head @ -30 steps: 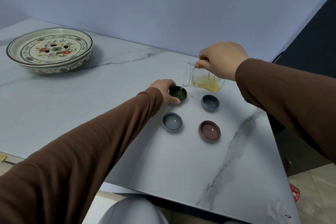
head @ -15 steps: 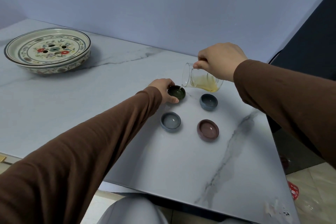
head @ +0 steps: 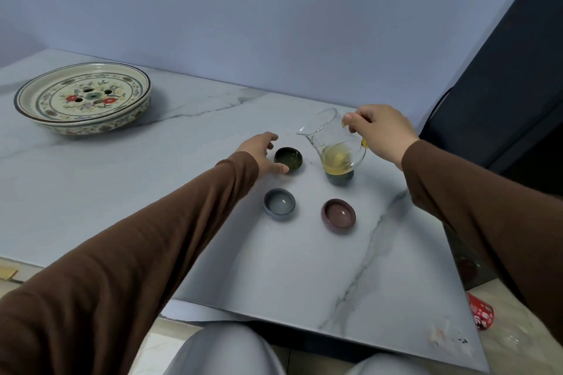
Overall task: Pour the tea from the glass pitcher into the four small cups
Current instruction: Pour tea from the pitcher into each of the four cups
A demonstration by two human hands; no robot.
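Righted the glass pitcher [head: 335, 143] since the earlier frame, spout up off the dark green cup [head: 288, 158], and carried it across to hang above the far blue-grey cup [head: 339, 178], hiding most of that cup behind the glass. Gripped it with the right hand [head: 380, 134], fingers closed on the handle side near the rim, thumb on top. Let go with the left hand [head: 262, 155]: opened wide, fingers spread, thumb tip just beside the green cup, possibly touching, hard to tell. Left a shallow pool of yellow tea in the pitcher's belly, so probably light to hold, but thin, stiff, breakable glass, likely slick if wet; best taken at the handle or the narrow neck, never by the spout lip. Judged the small cups light and easy to nudge, hence worth steadying at the outer wall during a pour. Saw a sheen in the green cup, and in the grey-blue cup [head: 279, 203] and maroon cup [head: 338, 215] nearer the body, all standing on the marble counter [head: 152, 192]. Noted a flowered tea tray [head: 82, 97] well apart at far left.
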